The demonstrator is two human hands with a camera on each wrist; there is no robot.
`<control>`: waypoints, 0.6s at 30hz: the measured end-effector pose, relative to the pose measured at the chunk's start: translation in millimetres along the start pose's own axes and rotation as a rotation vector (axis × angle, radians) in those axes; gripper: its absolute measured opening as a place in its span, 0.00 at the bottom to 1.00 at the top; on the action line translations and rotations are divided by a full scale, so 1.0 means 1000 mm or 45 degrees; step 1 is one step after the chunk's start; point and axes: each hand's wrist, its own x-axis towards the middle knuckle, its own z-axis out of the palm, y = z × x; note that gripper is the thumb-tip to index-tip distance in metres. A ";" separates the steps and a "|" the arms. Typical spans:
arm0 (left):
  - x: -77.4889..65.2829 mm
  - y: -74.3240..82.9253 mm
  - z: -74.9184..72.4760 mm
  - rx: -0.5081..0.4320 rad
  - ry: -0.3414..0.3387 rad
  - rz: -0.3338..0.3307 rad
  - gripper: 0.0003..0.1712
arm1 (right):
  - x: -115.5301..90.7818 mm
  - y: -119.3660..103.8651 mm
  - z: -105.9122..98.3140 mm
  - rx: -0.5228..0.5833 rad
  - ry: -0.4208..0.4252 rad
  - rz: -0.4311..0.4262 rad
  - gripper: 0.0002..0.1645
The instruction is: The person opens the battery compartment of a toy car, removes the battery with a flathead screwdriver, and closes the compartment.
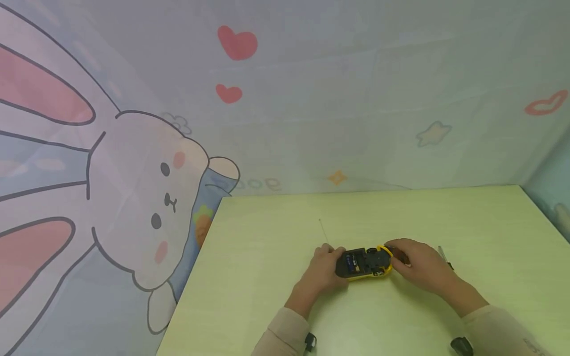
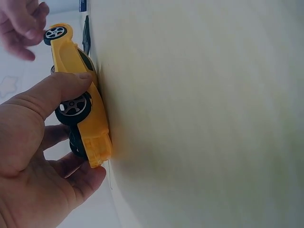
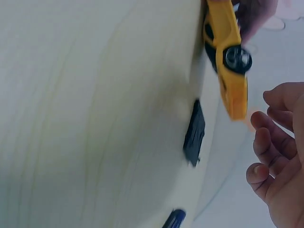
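A yellow toy car [image 1: 386, 269] lies upside down above the table, its black underside facing up. Batteries [image 1: 353, 263] show in an uncovered compartment there. My left hand [image 1: 327, 267] grips one end of the car, thumb along the side by a wheel [image 2: 74, 105] and fingers under the end. My right hand [image 1: 420, 264] is at the other end, its fingers loosely bent and holding nothing; the right wrist view shows a small gap between them and the car. A small black flat piece [image 3: 194, 135] lies on the table below that end.
A slim blue-ended object [image 3: 175, 218] lies on the table beyond the black piece, partly out of frame. Past my left hand a thin rod [image 1: 323, 230] sticks out. A printed cloth [image 1: 311, 123] hangs behind the table's [image 1: 249, 296] back edge.
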 end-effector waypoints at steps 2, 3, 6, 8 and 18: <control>0.003 0.001 0.000 -0.001 -0.001 -0.013 0.47 | 0.005 -0.006 0.004 0.024 -0.011 -0.023 0.21; 0.004 0.002 0.000 -0.002 -0.001 -0.017 0.47 | 0.007 -0.008 0.007 0.029 -0.014 -0.031 0.22; 0.009 0.003 0.001 0.000 0.000 -0.027 0.47 | 0.012 -0.011 0.013 0.039 -0.019 -0.034 0.23; 0.012 0.004 0.001 -0.002 0.002 -0.036 0.47 | 0.016 -0.010 0.016 0.049 -0.012 -0.048 0.23; 0.018 0.006 0.000 -0.001 0.012 -0.030 0.46 | 0.030 -0.012 0.029 0.041 -0.043 -0.055 0.26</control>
